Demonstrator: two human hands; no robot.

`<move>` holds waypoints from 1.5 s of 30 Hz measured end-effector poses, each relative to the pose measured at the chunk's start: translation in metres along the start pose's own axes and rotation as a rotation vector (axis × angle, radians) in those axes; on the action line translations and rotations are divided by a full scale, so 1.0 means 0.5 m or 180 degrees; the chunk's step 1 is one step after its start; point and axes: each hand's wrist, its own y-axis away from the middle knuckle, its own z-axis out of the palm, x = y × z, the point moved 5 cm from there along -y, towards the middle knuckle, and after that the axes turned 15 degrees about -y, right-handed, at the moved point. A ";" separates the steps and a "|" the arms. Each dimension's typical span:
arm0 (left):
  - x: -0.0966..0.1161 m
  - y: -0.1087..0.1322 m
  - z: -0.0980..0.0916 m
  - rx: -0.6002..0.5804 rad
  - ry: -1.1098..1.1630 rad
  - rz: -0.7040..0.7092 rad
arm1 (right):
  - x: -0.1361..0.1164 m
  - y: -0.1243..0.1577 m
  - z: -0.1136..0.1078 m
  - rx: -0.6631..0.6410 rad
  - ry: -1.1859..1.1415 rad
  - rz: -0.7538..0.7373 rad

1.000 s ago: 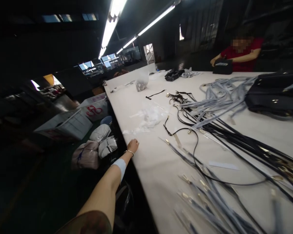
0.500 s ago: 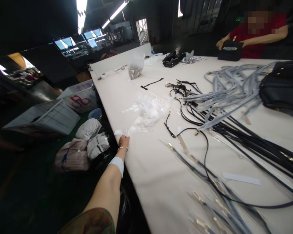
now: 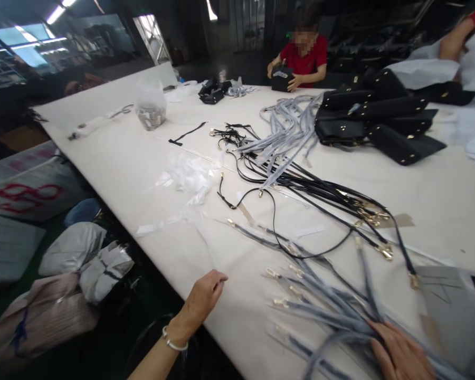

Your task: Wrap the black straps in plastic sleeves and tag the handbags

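1. Your left hand (image 3: pixel 206 296), fingers curled, is at the left edge of the bench (image 3: pixel 119 150); whether it grips anything cannot be told.
2. Your right hand (image 3: pixel 404 352) touches the wrapped straps (image 3: pixel 336 311), inward from that edge, its grip impossible to tell.
3. Black straps (image 3: pixel 301 183) stretch across mid-bench, with plastic (image 3: pixel 193 182) between them and the left edge.
4. At the far edge, a co-worker (image 3: pixel 309 60) in red holds a black bag (image 3: pixel 281 80).
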 end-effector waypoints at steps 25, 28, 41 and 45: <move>0.040 0.070 -0.011 0.0282 0.1376 -0.0534 | -0.401 -0.743 0.528 -0.1471 -0.0633 -0.0336; 0.023 0.083 0.009 0.0150 0.1540 -0.0632 | -0.400 -0.759 0.573 -0.1565 -0.0462 -0.0077; -0.041 -0.064 -0.412 0.2126 0.0208 -0.0304 | -0.305 -0.827 0.235 -0.0812 -0.2162 0.1538; -0.009 -0.185 -0.602 0.1869 0.1346 -0.0045 | -0.297 -0.794 0.051 -0.0532 -0.3146 0.1871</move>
